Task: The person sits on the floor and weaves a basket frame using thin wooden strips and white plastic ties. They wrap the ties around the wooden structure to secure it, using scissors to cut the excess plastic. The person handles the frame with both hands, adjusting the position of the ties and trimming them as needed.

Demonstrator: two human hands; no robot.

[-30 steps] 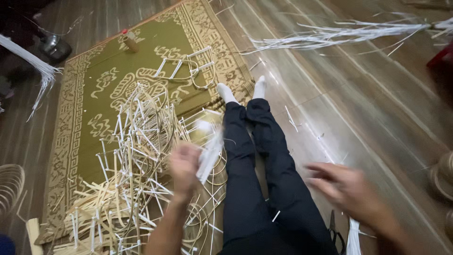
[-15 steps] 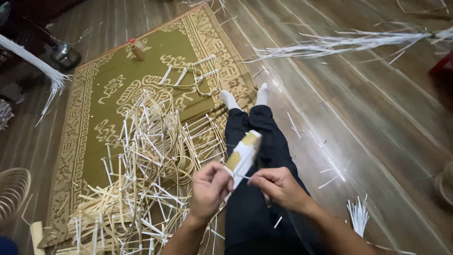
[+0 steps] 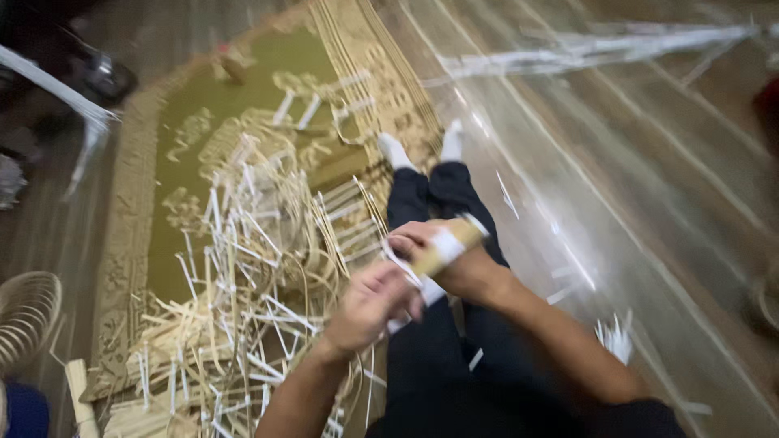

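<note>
I sit on the floor with my legs [image 3: 422, 195] stretched out in black trousers and white socks. Over my lap, both hands hold a short tan bundle of strips [image 3: 445, 246] wrapped with white bands. My right hand [image 3: 422, 241] curls around its middle from the far side. My left hand [image 3: 372, 302] grips its near end, where a white strip [image 3: 406, 280] trails off. The picture is blurred by motion, so the finger positions are unclear.
A heap of loose pale cane strips [image 3: 251, 276] lies on a green and gold rug [image 3: 187, 162] to my left. A wooden floor [image 3: 649, 203] is on the right, with scattered white strips [image 3: 617, 337] and a long bundle [image 3: 600, 45]. A woven basket [image 3: 24, 320] sits at the far left.
My right hand came in from the right and closed on the bundle with my left. Both hands have since turned it to lie flatter over my lap.
</note>
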